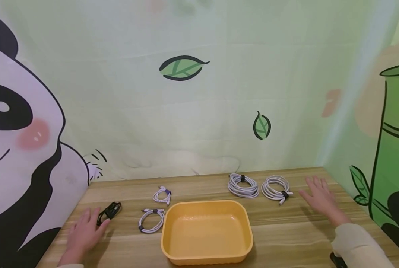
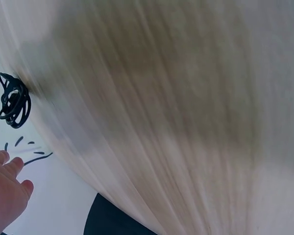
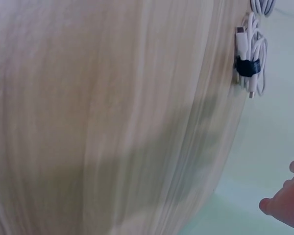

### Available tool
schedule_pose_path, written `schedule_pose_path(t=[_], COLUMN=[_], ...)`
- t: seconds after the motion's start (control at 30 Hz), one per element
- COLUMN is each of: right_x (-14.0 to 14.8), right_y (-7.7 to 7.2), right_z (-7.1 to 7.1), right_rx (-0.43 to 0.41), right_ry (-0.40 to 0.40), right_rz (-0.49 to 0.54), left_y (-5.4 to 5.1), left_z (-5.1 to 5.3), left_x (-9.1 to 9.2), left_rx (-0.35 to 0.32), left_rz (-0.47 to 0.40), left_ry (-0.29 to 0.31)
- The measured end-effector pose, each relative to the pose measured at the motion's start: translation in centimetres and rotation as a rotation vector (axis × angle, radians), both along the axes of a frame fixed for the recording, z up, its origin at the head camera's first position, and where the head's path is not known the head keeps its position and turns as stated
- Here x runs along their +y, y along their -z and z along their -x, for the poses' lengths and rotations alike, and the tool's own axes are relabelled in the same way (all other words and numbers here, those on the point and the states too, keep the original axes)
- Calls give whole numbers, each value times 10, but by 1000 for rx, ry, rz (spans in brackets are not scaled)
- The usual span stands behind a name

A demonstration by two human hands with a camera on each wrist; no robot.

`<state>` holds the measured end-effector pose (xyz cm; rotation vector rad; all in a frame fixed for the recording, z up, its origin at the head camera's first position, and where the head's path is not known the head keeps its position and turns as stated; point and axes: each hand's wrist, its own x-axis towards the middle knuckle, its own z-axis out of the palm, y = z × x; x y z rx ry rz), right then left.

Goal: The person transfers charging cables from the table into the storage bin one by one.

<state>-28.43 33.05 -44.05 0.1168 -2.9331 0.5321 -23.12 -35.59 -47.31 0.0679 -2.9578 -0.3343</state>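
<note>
At the left of the table my left hand [image 1: 85, 231] has its fingers extended beside a bundled black cable [image 1: 110, 211]; whether it touches the cable I cannot tell. That cable [image 2: 14, 100] also shows in the left wrist view, apart from the fingers. On the far right, my right hand [image 1: 321, 199] is spread with nothing in it, to the right of a coiled white cable [image 1: 275, 188] with a black strap. Left of that coil lies a thicker coiled white cable [image 1: 243, 185]. Two smaller white cables, one with a purple strap [image 1: 161, 195] and one with black straps [image 1: 151, 221], lie left of centre.
A yellow rectangular tray [image 1: 207, 258] stands at the front middle of the wooden table [image 1: 293, 238]. A printed backdrop [image 1: 125, 93] with a panda and leaves rises behind the table's back edge. Something small and black [image 1: 338, 260] lies partly hidden under the right sleeve.
</note>
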Motion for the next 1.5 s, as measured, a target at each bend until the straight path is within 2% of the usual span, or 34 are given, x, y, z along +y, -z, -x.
schedule_pose_path(t=[0.4,0.6,0.87,1.03,1.27,1.5], right_x=[-19,-32,-49,-57,-68,-80], right_y=[-6,-7,-12,-15,-19,-26], right_z=[4,6,3,0,-4,-9], right_rx=[62,64,73,64,6,-47], right_ry=[-107,-178,-247,-288,-311,-331], right_rz=[107,197,248,291,310,315], left_y=[2,2,2,2,3,3], left_z=[5,6,5,3,2,3], left_x=[9,14,21,24,29,37], left_rx=[23,21,51,78,104,174], left_rz=[9,5,23,23,9,13], left_ry=[27,45,66,69,73,108])
